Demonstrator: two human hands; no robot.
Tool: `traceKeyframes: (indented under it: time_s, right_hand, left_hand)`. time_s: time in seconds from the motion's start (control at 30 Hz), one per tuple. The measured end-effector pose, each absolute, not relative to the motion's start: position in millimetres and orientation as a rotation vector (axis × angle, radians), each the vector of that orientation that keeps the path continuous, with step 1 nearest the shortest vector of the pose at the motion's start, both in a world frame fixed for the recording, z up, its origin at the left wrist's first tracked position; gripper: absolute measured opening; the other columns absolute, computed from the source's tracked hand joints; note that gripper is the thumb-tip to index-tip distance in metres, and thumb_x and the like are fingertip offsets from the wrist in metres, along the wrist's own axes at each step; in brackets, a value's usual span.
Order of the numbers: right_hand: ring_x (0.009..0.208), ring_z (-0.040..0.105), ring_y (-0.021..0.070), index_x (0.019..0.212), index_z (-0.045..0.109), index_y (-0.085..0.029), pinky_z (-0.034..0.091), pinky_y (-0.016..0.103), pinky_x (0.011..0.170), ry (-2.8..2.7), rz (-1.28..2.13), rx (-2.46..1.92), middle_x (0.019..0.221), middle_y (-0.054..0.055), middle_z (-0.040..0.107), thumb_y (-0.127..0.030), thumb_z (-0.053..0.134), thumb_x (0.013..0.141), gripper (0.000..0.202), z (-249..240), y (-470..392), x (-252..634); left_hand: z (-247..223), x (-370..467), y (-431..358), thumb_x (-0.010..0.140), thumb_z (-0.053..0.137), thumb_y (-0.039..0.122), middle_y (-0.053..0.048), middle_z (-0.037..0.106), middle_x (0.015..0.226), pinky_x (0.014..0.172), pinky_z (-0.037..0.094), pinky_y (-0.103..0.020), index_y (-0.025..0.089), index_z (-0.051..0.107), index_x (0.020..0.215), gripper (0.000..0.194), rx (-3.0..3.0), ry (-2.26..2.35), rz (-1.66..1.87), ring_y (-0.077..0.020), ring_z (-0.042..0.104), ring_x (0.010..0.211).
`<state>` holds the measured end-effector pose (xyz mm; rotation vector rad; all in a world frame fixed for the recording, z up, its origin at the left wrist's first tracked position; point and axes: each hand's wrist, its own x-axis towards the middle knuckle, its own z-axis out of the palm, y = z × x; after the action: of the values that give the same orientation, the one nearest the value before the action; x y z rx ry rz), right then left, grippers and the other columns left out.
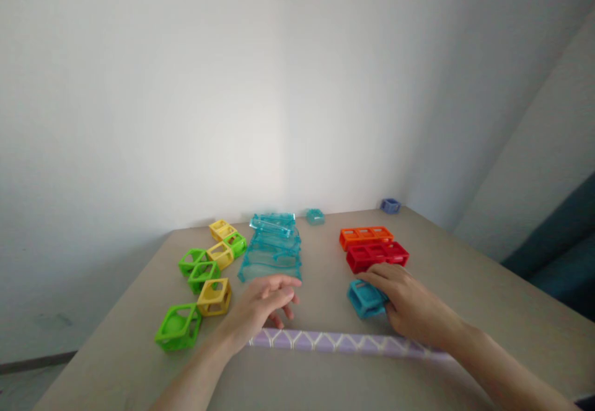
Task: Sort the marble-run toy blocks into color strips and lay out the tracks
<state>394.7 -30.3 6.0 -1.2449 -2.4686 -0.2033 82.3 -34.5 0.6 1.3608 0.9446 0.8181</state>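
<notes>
My right hand (406,299) is closed on a blue open-frame block (365,298), in front of the red blocks (376,256). An orange row of blocks (366,236) lies just behind the red ones. With fingers apart and slightly curled, my left hand (267,305) holds nothing; it is close to the front of the translucent teal pieces (273,256). A purple patterned strip (330,341) runs across the table in front of both hands, its ends partly hidden by my wrists.
Green blocks (179,327) and yellow blocks (215,297) form a loose line at the left of the table (297,380). Near the wall are a small teal piece (315,216) and a blue-violet block (390,206). A dark teal curtain (558,256) hangs at the right.
</notes>
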Motion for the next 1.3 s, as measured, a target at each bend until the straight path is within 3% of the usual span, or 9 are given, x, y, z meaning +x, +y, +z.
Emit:
traceKeyframes:
  time_s: [0.23, 0.33, 0.43, 0.63, 0.93, 1.13, 1.3]
  right_hand:
    - [0.122, 0.051, 0.0307, 0.128, 0.057, -0.018, 0.044, 0.046, 0.101, -2.302, -0.372, -1.307, 0.13, 0.014, 0.055, -0.01, 0.046, 0.071, 0.059, 4, -37, 422]
    - [0.129, 0.044, 0.0327, 0.13, 0.055, -0.015, 0.036, 0.052, 0.107, -2.24, -0.457, -1.432, 0.136, 0.015, 0.052, -0.024, 0.043, 0.086, 0.047, 7, -25, 407]
    - [0.138, 0.032, 0.0355, 0.138, 0.049, -0.018, 0.027, 0.059, 0.11, -2.259, -0.453, -1.644, 0.147, 0.013, 0.042, -0.039, 0.037, 0.093, 0.051, 2, -1, 390]
    - [0.141, 0.026, 0.0401, 0.144, 0.042, -0.019, 0.024, 0.066, 0.107, -2.296, -0.305, -2.023, 0.153, 0.015, 0.033, -0.047, 0.031, 0.095, 0.058, -11, 36, 384]
    - [0.141, 0.025, 0.0396, 0.143, 0.044, -0.024, 0.029, 0.068, 0.102, -2.41, -0.336, -1.902, 0.155, 0.012, 0.03, -0.044, 0.029, 0.096, 0.053, -17, 41, 405]
    - [0.141, 0.027, 0.0361, 0.133, 0.054, -0.031, 0.027, 0.066, 0.105, -2.48, -0.314, -1.798, 0.152, 0.008, 0.038, -0.04, 0.033, 0.095, 0.044, -15, 44, 422]
    - [0.142, 0.025, 0.0348, 0.141, 0.046, -0.028, 0.027, 0.063, 0.107, -2.46, -0.278, -1.821, 0.154, 0.009, 0.035, -0.044, 0.029, 0.096, 0.051, -13, 44, 424]
  left_hand:
    - [2, 82, -37, 0.084, 0.059, 0.045, -0.009, 0.062, 0.095, 0.054, 0.047, -0.024, 0.013, 0.065, 0.113, 0.043, 1.382, 0.951, 0.801, -0.0162, 0.06, 0.075]
    - [0, 82, -36, 0.084, 0.06, 0.045, -0.009, 0.062, 0.094, 0.055, 0.047, -0.024, 0.013, 0.065, 0.113, 0.043, 1.376, 0.958, 0.803, -0.016, 0.06, 0.075]
    - [-2, 82, -35, 0.084, 0.06, 0.044, -0.009, 0.062, 0.095, 0.054, 0.047, -0.025, 0.013, 0.064, 0.114, 0.044, 1.371, 0.958, 0.811, -0.0159, 0.06, 0.074]
    - [-3, 82, -35, 0.084, 0.06, 0.043, -0.009, 0.062, 0.093, 0.054, 0.047, -0.025, 0.013, 0.064, 0.115, 0.043, 1.353, 0.955, 0.827, -0.0158, 0.06, 0.072]
    - [-1, 82, -35, 0.084, 0.06, 0.045, -0.009, 0.061, 0.094, 0.054, 0.046, -0.024, 0.013, 0.064, 0.115, 0.045, 1.367, 0.954, 0.811, -0.0162, 0.06, 0.074]
    - [1, 82, -35, 0.084, 0.059, 0.044, -0.009, 0.061, 0.095, 0.055, 0.047, -0.025, 0.013, 0.063, 0.116, 0.044, 1.371, 0.961, 0.794, -0.0166, 0.059, 0.075]
    - [2, 83, -35, 0.084, 0.059, 0.043, -0.009, 0.061, 0.095, 0.056, 0.047, -0.025, 0.013, 0.063, 0.116, 0.044, 1.378, 0.967, 0.791, -0.0168, 0.059, 0.076]
